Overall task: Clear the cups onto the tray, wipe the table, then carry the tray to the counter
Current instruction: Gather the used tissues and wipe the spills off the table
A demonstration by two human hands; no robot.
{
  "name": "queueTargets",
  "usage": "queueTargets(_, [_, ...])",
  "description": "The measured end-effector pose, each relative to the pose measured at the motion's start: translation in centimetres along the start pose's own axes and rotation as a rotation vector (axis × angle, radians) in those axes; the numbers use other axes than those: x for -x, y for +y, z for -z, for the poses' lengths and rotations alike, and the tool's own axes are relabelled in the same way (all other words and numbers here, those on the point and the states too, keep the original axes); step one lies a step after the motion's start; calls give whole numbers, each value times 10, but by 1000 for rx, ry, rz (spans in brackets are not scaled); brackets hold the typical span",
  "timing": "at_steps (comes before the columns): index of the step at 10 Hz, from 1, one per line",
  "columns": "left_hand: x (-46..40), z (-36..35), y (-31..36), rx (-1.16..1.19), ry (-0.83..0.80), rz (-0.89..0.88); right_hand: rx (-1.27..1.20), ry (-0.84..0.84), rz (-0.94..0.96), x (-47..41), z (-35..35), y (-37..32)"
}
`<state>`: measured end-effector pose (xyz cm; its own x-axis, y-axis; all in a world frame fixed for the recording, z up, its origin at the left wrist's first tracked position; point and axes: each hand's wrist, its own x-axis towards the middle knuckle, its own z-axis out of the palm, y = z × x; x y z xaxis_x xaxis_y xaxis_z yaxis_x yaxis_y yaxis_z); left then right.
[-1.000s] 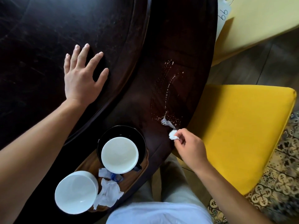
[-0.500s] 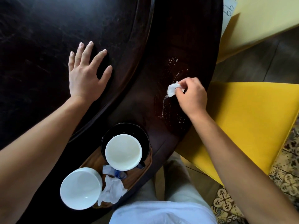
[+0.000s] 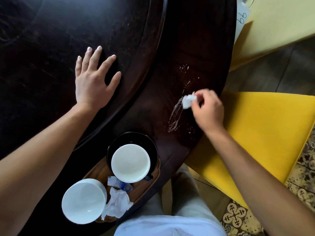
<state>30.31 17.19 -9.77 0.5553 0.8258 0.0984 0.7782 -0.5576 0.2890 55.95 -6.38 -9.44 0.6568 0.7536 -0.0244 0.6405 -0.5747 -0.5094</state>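
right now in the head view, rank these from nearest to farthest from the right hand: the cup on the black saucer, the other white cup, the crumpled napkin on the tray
From the right hand, which pinches a small white wipe:
1. Cup on the black saucer, at the tray's far end, nearest.
2. Crumpled napkin, lower on the tray, between the cups.
3. Other white cup, at the tray's near-left end, farthest.

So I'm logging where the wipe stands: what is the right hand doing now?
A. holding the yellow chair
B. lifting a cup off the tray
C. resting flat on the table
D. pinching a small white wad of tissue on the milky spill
D: the right hand pinches a small white tissue wad at the milky spill on the dark table.
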Motion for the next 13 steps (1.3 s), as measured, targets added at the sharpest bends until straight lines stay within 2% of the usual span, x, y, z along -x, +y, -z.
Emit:
queueTargets(1, [0,0,1,0,-7,6,23,40,-76,-49,0,0])
queueTargets(2, [0,1,1,8,-10,5,75,-42,-38,-53,-14,-8])
queueTargets(4, [1,1,1,11,-5,4,12,-199,134,36,-32,-28])
queueTargets(5, [1,1,0,9,-2,6,-47,-174,154,63,-19,-24])
queueTargets(6, [0,2,1,13,-10,12,9,-250,294,89,-17,-21])
queueTargets(7, [0,2,1,18,-15,14,63,-261,280,78,-23,-15])
queueTargets(9, [1,1,0,21,-6,8,55,-9,-17,-16,-25,-3])
queueTargets(10, [2,1,-1,18,0,6,22,40,-58,-34,-18,1])
queueTargets(11, [2,2,-1,18,-2,5,42,17,-57,-21,-18,1])
queueTargets(12, [2,2,-1,20,0,3,33,-62,39,11,-23,-7])
queueTargets(13, [2,1,-2,19,-1,6,12,-217,167,46,-25,-16])
